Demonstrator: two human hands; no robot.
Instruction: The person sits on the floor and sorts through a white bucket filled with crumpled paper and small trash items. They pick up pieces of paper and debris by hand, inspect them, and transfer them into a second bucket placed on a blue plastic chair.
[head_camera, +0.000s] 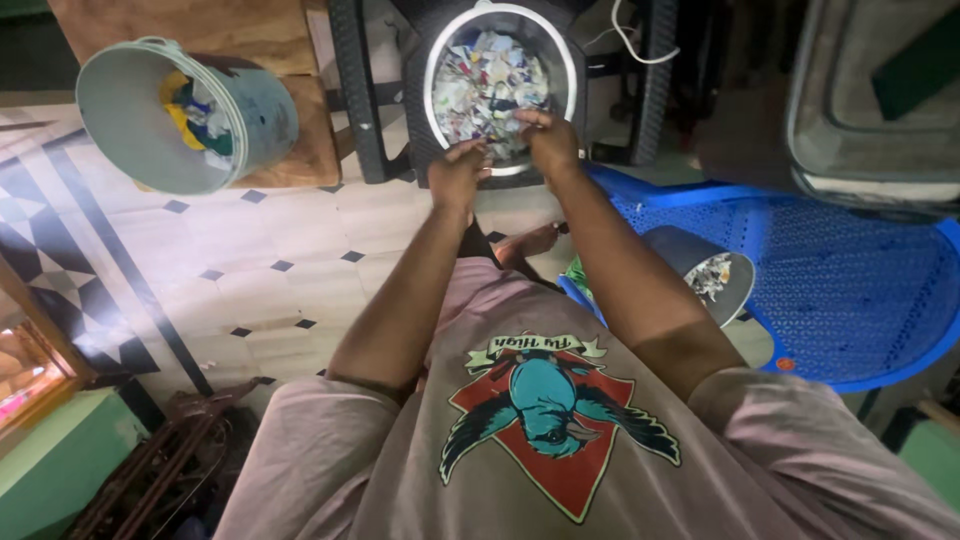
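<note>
A round metal bowl (436, 62) full of small torn paper scraps (490, 80) stands in front of me on a dark stool. Both my hands reach over its near rim. My left hand (458, 175) has its fingers pinched together at the rim, touching scraps. My right hand (548, 140) is beside it, fingers curled down into the scraps, gripping some. Exactly what each hand pinches is partly hidden by the fingers.
A pale bucket (120, 115) holding coloured papers lies tilted on a wooden board at the upper left. A smaller metal bowl (690, 250) with scraps sits on a blue plastic chair (850, 290) at my right. Patterned tile floor (260, 260) lies below.
</note>
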